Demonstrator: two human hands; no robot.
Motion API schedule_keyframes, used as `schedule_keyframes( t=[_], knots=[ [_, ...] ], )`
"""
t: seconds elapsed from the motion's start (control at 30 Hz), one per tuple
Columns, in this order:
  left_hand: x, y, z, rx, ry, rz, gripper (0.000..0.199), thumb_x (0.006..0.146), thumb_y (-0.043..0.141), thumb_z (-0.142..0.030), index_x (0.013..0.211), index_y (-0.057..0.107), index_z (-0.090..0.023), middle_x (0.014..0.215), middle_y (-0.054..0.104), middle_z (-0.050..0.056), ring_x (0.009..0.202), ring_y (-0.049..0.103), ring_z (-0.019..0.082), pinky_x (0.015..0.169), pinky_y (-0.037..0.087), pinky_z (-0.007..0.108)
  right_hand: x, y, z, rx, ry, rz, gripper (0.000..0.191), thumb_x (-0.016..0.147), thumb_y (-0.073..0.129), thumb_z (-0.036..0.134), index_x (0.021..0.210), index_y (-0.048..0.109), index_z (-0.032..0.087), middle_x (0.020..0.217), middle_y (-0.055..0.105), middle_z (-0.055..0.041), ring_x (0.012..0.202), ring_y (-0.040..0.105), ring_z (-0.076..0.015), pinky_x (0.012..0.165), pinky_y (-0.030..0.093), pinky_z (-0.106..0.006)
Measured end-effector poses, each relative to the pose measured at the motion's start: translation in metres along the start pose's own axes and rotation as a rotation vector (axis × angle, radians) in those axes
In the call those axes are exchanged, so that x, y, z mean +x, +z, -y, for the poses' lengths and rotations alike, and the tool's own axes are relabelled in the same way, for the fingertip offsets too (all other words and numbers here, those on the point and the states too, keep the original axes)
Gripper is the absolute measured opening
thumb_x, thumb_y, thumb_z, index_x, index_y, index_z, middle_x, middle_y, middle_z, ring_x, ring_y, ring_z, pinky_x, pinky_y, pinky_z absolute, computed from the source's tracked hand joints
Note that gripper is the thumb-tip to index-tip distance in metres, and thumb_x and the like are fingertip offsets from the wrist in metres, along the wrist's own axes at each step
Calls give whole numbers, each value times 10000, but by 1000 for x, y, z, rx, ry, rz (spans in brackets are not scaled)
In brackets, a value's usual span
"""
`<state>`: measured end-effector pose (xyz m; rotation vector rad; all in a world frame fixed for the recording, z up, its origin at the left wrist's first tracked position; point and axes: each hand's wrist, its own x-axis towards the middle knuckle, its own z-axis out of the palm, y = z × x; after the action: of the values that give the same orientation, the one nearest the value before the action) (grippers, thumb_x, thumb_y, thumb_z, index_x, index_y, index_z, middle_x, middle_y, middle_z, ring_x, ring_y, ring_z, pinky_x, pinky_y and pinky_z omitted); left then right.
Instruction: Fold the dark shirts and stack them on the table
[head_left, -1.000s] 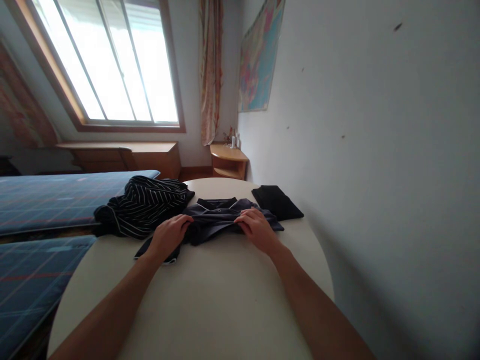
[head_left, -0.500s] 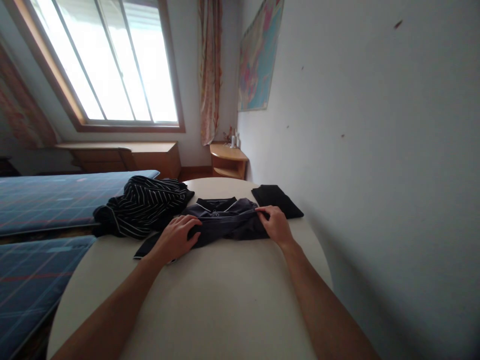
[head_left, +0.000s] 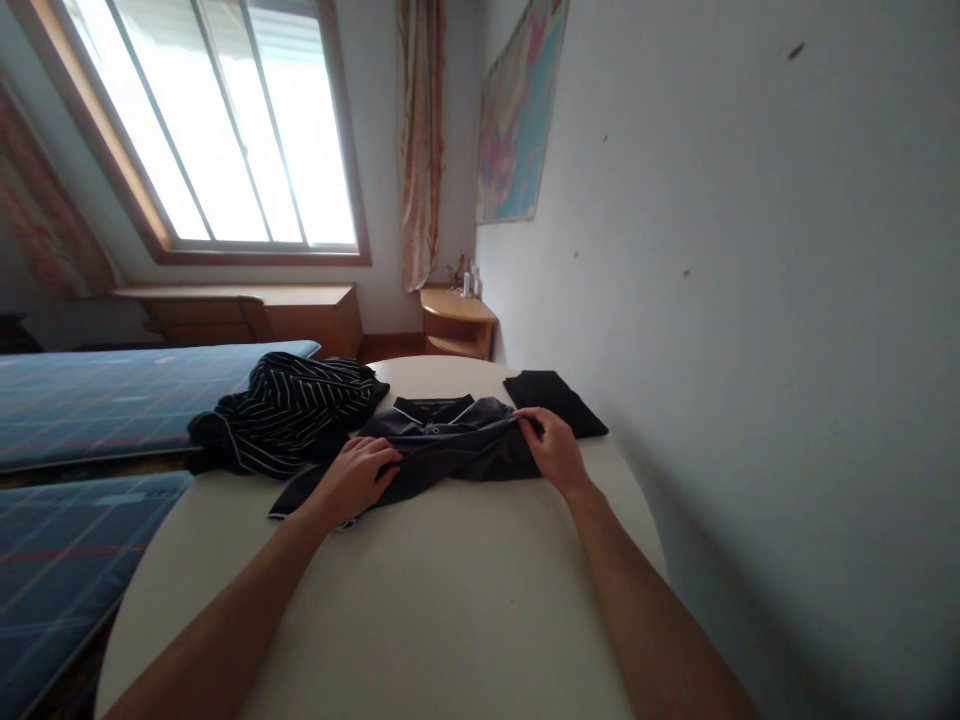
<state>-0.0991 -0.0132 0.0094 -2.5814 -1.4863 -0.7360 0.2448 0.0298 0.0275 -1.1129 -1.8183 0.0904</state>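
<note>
Handling, on round white table (head_left: 465,600), dark collared shirt (head_left: 465,452), between heaped striped garment (head_left: 307,402) and folded black garment (head_left: 553,396). Pinching shirt's right side with right hand (head_left: 558,452), fingertips together. Resting left hand (head_left: 354,478) half-curled on cloth; cannot tell grip.

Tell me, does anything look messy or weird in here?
Yes. The black-and-white striped garment lies in a rumpled heap on the left of the table, while the plain black garment at the right looks neatly folded. Dark spots also mark the white wall, which looks odd; they're too small to identify.
</note>
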Motion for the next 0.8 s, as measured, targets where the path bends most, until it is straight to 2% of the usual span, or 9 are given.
schedule_keyframes(
  t=[0.07,0.2,0.3,0.37,0.43,0.5,0.63,0.7,0.8],
  knots=[
    [2,-3,-2,-83,-82,-96,207,916,496,-314,988,664,-216,979,705,59,938,642,252,907,456,398,0,-1,2,25,7,1,210,944,513,314,994,693,218,994,731,-71,960,666,-235,919,489,-386],
    [9,-16,-4,-298,-361,-414,238,894,489,-350,1005,638,-201,947,695,48,889,645,221,832,487,334,0,-2,8,84,4,27,233,949,513,349,1014,695,220,1016,733,-66,962,674,-222,895,492,-347],
    [11,-29,-6,-455,-536,-623,243,843,513,-354,980,638,-197,937,672,30,876,623,201,790,485,299,-3,-2,20,82,2,96,259,932,550,409,1031,706,229,941,732,-54,830,670,-197,778,494,-298],
    [11,-36,-7,-597,-623,-682,229,803,508,-341,937,628,-198,840,631,7,767,588,175,681,470,265,-5,-2,30,89,4,179,293,932,548,457,1014,722,235,790,705,-27,666,620,-159,653,460,-260],
    [9,-42,-8,-778,-644,-664,183,756,477,-317,839,591,-201,724,556,-11,644,523,152,570,425,246,-8,-4,38,148,1,277,370,964,478,498,983,736,234,659,648,-1,550,546,-129,561,405,-238],
    [7,-46,-9,-989,-598,-534,138,728,451,-322,747,525,-207,636,477,-23,550,454,134,499,386,240,-9,-6,42,240,-3,351,465,995,390,525,964,743,224,602,614,7,518,521,-119,529,378,-227],
    [3,-50,-10,-1257,-463,35,255,789,481,-438,695,489,-201,522,397,-56,397,299,80,391,264,208,-8,-9,34,356,56,346,565,1000,321,585,965,741,209,534,583,16,488,522,-119,518,376,-225],
    [0,-51,-13,-1243,-418,298,342,826,509,-513,744,546,-183,527,483,-43,375,292,63,374,214,195,-7,-10,24,356,114,312,595,1001,295,598,961,740,205,509,574,16,469,514,-123,507,370,-232],
    [-2,-52,-20,-1126,-366,594,429,868,521,-584,898,618,-167,698,669,21,410,412,67,386,249,190,-4,-11,8,270,195,260,591,1004,295,584,953,738,195,526,592,10,473,522,-130,508,371,-243]
  ],
)
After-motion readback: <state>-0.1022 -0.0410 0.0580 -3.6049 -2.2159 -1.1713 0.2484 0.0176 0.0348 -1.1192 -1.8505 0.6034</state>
